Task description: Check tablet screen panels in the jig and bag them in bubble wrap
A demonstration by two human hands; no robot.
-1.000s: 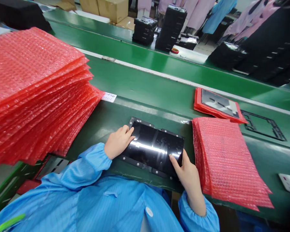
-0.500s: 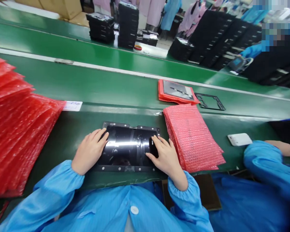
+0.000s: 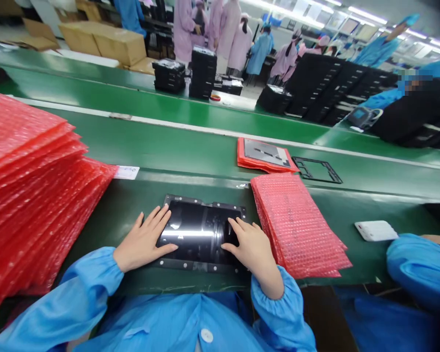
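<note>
Two open hands lie palm-down on a glossy black flanged panel (image 3: 198, 232) at a factory line, the left hand (image 3: 143, 241) with fingers spread over the panel's left end, the right hand (image 3: 251, 249) curved across its right end, neither gripping. The panel sits flat near the close edge of a green desk (image 3: 205, 151), between a tall stack of red bubble bags (image 3: 33, 181) at left and a lower pile of red bubble bags (image 3: 297, 225) at right. Farther off, a grey plate (image 3: 264, 152) rests on a red bag beside a black frame (image 3: 317, 169). The step appears to be settling the panel in place; lifting it would call for fingers beneath its flange.
</note>
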